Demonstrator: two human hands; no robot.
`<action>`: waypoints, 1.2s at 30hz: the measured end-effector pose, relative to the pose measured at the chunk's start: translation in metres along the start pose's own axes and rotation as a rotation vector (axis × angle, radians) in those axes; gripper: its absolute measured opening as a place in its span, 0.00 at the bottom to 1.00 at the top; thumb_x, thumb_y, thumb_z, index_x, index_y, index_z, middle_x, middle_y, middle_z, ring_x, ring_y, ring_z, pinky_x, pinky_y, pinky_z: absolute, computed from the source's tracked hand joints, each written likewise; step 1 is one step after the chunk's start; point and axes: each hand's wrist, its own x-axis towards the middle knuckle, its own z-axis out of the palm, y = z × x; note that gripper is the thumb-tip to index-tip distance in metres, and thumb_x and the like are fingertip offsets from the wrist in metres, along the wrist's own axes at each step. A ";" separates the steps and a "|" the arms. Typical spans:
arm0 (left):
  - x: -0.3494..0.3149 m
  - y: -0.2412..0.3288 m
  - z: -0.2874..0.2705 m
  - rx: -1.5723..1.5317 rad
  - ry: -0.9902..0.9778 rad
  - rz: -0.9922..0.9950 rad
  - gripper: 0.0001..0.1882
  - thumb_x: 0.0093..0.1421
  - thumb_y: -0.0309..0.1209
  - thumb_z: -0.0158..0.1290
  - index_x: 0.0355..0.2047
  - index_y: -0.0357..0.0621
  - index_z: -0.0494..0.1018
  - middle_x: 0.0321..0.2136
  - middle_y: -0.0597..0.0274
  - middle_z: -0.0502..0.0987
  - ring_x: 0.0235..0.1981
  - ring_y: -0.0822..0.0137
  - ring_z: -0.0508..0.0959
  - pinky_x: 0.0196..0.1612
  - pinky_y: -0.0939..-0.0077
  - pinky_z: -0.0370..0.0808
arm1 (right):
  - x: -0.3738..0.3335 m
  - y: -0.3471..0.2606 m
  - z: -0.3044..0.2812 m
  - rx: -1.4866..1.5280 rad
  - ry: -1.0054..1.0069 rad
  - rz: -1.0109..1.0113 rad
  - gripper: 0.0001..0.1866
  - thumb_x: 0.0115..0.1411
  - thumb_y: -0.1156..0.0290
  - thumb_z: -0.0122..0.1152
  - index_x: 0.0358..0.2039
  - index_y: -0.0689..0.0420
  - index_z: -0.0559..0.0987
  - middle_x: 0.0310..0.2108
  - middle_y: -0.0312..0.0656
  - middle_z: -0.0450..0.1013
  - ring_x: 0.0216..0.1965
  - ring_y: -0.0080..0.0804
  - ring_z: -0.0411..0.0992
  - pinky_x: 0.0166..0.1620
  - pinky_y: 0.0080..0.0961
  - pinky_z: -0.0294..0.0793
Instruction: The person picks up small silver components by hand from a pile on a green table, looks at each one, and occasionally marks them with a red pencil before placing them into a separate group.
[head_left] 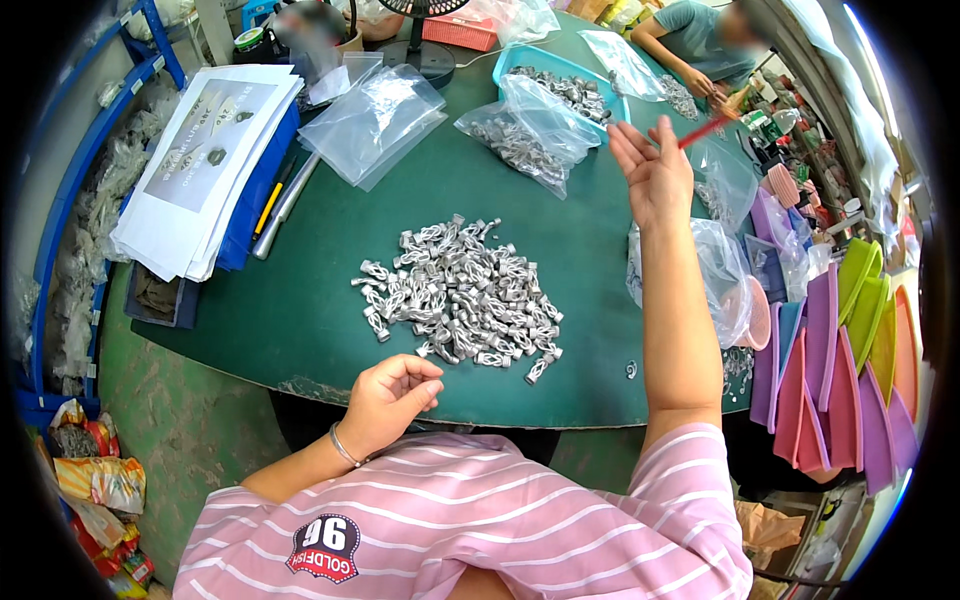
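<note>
My left hand rests by the near table edge, just below a loose heap of small grey metal parts with twisted, loop-like bodies. Its fingers are curled toward the thumb, and the inside of the hand is hidden. Stretched far forward on the right, my right hand is open, palm showing and fingers apart, with nothing in it. A thin red bar appears just beyond its thumb; whether they touch is unclear. To the left of this hand lie a clear bag of grey parts and a light-blue tray with more parts.
Flat clear bags, papers, a yellow pen and a fan are on the table's left and far side. A co-worker sits at far right. Colourful bins stand at the right edge.
</note>
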 end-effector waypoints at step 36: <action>0.014 -0.022 0.034 0.000 -0.284 -0.290 0.15 0.57 0.25 0.51 0.43 0.30 0.66 0.31 0.56 0.74 0.30 0.73 0.76 0.33 0.81 0.75 | -0.216 0.080 -0.128 -0.788 -0.563 -0.430 0.18 0.39 0.83 0.69 0.20 0.58 0.65 0.26 0.45 0.70 0.24 0.28 0.68 0.24 0.20 0.68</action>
